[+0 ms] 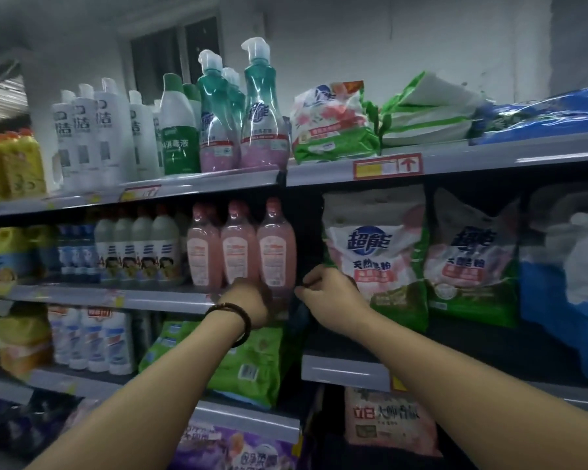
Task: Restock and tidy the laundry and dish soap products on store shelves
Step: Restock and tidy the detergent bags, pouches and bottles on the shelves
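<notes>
On the middle shelf (133, 296), three pink bottles stand in a row, and the left hand (252, 300), a dark bracelet (233, 317) at its wrist, lies against the base of the rightmost pink bottle (276, 249); its fingers are hidden behind the hand, so I cannot tell their state. Just right of it, across a dark gap, the right hand (333, 290) rests at the lower left corner of an upright laundry powder bag (377, 252), fingers (308, 288) curled together; whether they pinch the bag is unclear.
</notes>
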The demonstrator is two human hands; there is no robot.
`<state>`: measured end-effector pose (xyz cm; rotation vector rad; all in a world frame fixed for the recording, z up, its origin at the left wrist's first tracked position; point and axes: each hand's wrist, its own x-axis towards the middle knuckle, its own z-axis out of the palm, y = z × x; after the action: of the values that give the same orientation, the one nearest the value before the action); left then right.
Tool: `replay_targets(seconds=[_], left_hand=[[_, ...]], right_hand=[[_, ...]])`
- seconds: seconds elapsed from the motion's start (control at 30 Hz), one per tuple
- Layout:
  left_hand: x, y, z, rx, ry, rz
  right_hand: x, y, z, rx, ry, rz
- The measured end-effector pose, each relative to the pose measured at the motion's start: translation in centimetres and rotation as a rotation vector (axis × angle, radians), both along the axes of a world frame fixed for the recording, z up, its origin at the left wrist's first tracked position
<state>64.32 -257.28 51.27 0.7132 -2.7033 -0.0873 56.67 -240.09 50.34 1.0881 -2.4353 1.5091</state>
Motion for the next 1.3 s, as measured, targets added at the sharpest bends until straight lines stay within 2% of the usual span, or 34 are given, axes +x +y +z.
replay_targets(seconds=[0.1, 0.23, 0.33, 0.53, 0.77, 0.9, 1.03, 1.2, 1.3], left_hand=[[-1.5, -1.1, 1.0, 0.030, -0.113, -0.036], [-2.9, -2.7, 0.6, -0.055, -0.170, -0.118], [-3.8, -3.5, 0.5, -0.001, -0.141, -0.137], [-3.5, -3.6, -0.6, -0.059, -0.076, -0.153], [-3.3, -3.6, -0.8, 0.002, -0.029, -0.147], [-3.0, -3.5, -0.9, 0.046, -0.006, -0.150], [-2.8, -3.5, -1.0, 0.092, 0.038, -0.166], [-2.7, -3.7, -1.3, 0.101, 0.074, -0.169], [-2.7, -3.7, -1.4, 0.108, 0.092, -0.179]], right_hand=[[-1.2, -2.7, 1.2, -0.012, -0.046, -0.041], [-2.7, -6.2, 2.5, -0.017, -0.102, -0.135], [-4.5, -8.1, 2.2, -0.047, -0.113, -0.098], [-6.8, -10.5, 0.1, -0.192, -0.175, -0.012], [-5.3, -12.3, -0.8, -0.265, -0.090, -0.102], [-5.3, -12.3, -0.8, -0.439, -0.210, -0.001], [-5.3, -12.9, -0.6, -0.479, -0.378, 0.120], [-4.7, -13.6, -0.7, -0.536, -0.372, 0.089], [-4.9, -14.0, -0.8, -0.486, -0.327, 0.108]])
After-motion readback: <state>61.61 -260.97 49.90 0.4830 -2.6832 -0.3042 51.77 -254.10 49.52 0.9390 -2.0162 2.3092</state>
